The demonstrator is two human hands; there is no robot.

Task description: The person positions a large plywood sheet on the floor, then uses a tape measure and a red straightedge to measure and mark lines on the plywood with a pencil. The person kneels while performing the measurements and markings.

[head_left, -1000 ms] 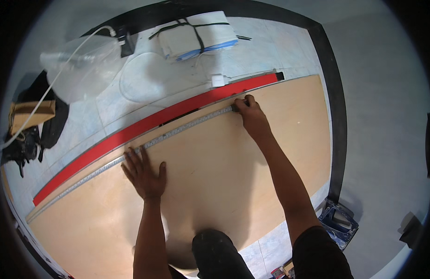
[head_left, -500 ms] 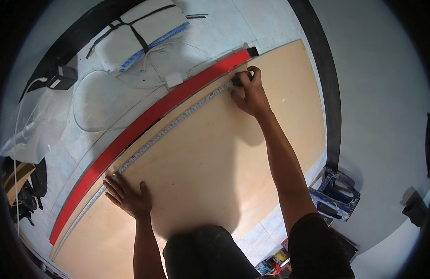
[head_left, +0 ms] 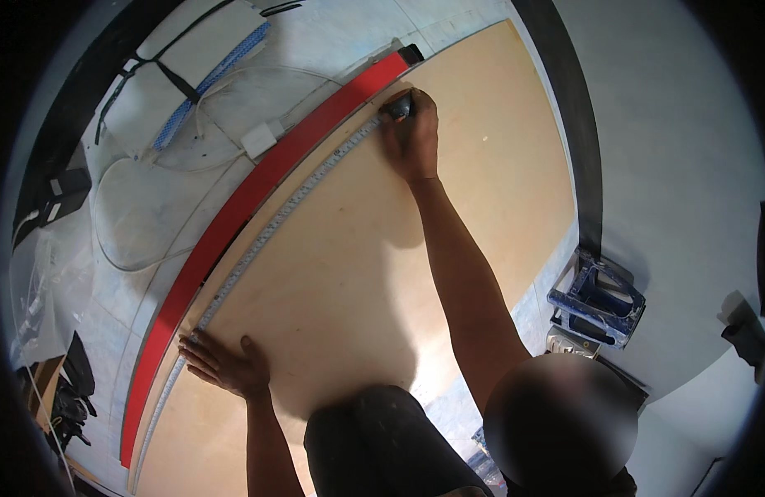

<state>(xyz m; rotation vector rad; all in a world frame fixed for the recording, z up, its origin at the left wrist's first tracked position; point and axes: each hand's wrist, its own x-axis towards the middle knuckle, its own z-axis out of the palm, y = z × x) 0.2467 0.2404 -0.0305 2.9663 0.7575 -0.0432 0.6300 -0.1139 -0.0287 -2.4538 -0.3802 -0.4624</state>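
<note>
Beneath the flat, unclenched fingers of the left hand point(head_left: 227, 368), a tape blade point(head_left: 271, 233) crosses a light-brown board point(head_left: 333, 315).
Fingers of the right hand point(head_left: 415, 139) grasp the dark tape case point(head_left: 401, 105); beyond them lies a red bar point(head_left: 293, 155).

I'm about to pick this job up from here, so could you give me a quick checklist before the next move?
1. Tape case held: ok, the right hand grips it.
2. Tape blade steadied: ok, the left hand has its fingers across it.
3. Blade apart from the red bar: ok, a strip of the wooden board shows between them.
4. Blade's far end set at the board's edge: cannot tell, too small at lower left.
5. White adapter off the board: ok, it lies beyond the red bar.
6. Right hand free: not ok, occupied by the case.
</note>
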